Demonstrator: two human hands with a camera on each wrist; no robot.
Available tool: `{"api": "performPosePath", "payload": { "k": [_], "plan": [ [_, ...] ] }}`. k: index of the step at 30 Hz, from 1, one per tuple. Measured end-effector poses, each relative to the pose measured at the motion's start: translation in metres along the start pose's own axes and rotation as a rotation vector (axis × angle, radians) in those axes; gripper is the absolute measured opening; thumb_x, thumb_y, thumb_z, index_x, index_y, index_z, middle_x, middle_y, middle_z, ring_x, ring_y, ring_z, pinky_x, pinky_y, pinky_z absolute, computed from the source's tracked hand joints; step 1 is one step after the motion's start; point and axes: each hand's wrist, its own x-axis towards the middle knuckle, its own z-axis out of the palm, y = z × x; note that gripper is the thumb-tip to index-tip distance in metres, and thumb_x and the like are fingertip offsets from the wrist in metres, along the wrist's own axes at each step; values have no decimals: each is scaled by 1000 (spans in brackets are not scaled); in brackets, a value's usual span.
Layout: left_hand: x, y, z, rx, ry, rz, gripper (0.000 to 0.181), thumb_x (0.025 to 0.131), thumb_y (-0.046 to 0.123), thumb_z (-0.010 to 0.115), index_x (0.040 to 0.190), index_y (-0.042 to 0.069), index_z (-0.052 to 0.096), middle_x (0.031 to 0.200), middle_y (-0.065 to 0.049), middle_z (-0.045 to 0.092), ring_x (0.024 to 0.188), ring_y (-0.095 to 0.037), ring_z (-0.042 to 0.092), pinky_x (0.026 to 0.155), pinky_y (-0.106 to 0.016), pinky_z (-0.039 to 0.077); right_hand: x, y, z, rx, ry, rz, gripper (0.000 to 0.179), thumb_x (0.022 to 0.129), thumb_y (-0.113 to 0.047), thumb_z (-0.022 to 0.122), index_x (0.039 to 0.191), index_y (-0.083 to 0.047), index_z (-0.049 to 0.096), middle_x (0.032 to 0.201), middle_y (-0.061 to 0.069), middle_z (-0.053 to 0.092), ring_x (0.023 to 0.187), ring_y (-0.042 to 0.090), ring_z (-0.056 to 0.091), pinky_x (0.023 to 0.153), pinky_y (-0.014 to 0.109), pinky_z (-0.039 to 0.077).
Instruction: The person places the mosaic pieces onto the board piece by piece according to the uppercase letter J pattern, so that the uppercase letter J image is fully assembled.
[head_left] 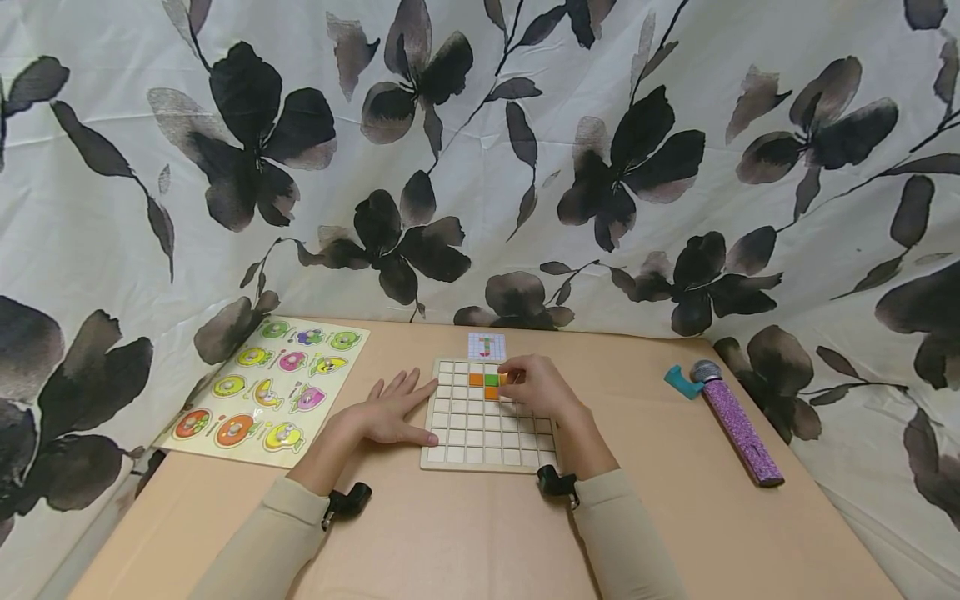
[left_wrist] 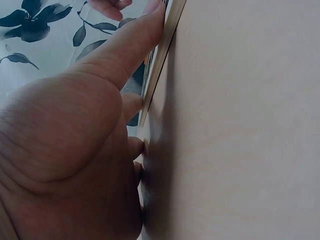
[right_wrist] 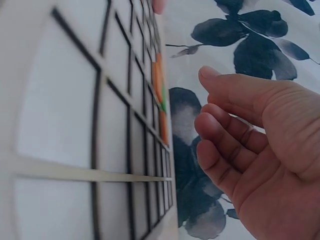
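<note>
A white gridded board (head_left: pixel 465 455) with a pale wooden frame lies in front of me. Near its top sit an orange tile (head_left: pixel 476 379), a green tile (head_left: pixel 491 380) and another orange tile (head_left: pixel 491 392) below the green one. An orange tile (right_wrist: pixel 164 127) shows past the green in the right wrist view. My left hand (head_left: pixel 390 414) spreads its fingers at the board's left side, thumb on the frame and index fingertip at the edge. Above the board's upper right hovers my right hand (head_left: pixel 542 385), fingers loosely bent; nothing shows between them in the right wrist view.
A small card (head_left: pixel 487 346) with a grid and coloured pattern lies just beyond the board. To the left is a sheet of fruit pictures (head_left: pixel 273 392). A purple glittery microphone (head_left: pixel 742 429) and a teal curved piece (head_left: pixel 681 383) lie at the right. Floral cloth (head_left: pixel 517 242) hangs behind the table.
</note>
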Motion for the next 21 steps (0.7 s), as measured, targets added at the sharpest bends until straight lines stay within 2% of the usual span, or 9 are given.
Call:
{"api": "performPosePath", "payload": {
  "k": [3,10,14,21],
  "plan": [
    [0,0,0,1,6,0,106,87,67,72,168,22,21,175,-21,2,161,-44,-4,125,-69,-4,-2,-3,-4,-18,14,-3,34,88,-11,84,119,-3,76,93,3,71,83,19,61,70,30,52],
    [0,0,0,-8,4,-5,107,86,68,72,168,22,21,175,-20,1,162,-44,-5,125,-69,-5,-5,-5,-18,-25,21,3,35,87,-14,84,120,-6,76,103,12,73,89,21,61,79,34,54],
    [1,-2,2,-6,6,-5,108,86,69,72,168,22,21,175,-20,2,162,-44,-4,125,-69,-4,-9,-6,-26,-15,31,31,31,88,-15,84,118,-11,77,104,12,73,90,23,61,79,32,54],
    [3,-3,2,-8,3,-5,108,85,69,72,168,22,21,175,-20,1,162,-44,-4,126,-69,-5,-16,-3,-41,-3,3,65,32,89,-15,83,120,-11,77,106,11,73,92,23,60,80,31,53]
  ]
}}
